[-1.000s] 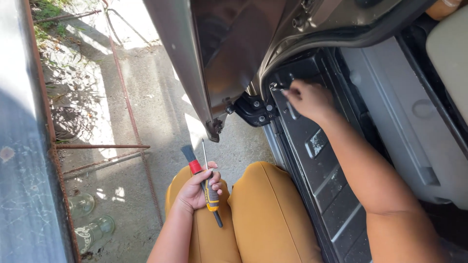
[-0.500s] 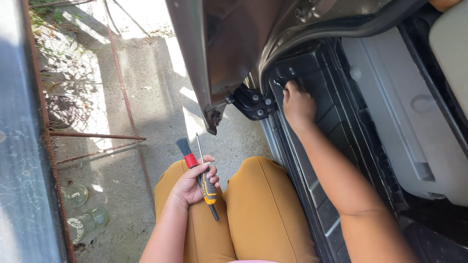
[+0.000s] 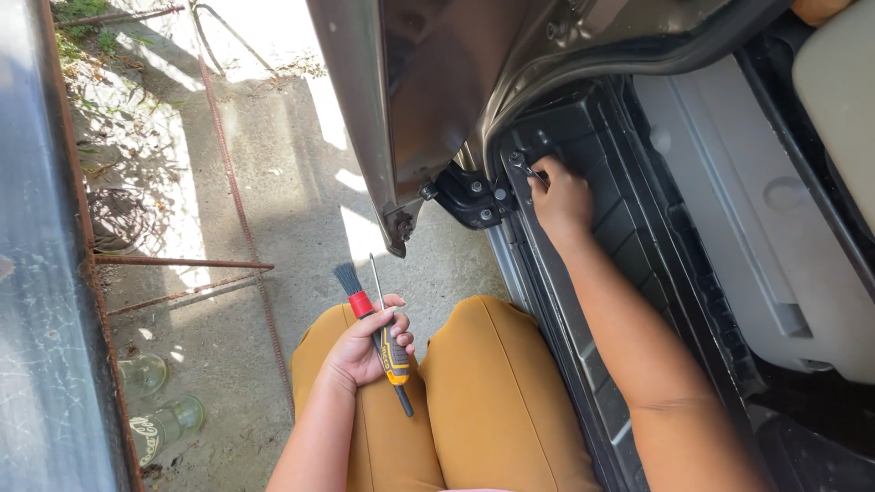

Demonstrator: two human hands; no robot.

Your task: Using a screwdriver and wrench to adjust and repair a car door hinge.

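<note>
While the person crouches by the open car door [image 3: 401, 109], the left hand [image 3: 360, 351] rests on a mustard-trousered knee, fingers clenched round a small red-ferruled brush [image 3: 351, 287] and a yellow-handled screwdriver [image 3: 392, 351] together. Both look light and rigid; the bristles are soft, the thin shaft would slip, so the handles are the place to grip. The right hand [image 3: 561, 200] is at the black sill trim [image 3: 629, 219] beside the hinge [image 3: 474, 196], pinching a small metal piece I cannot make out

A clear printed glass bottle [image 3: 164, 426] lies on concrete.
</note>
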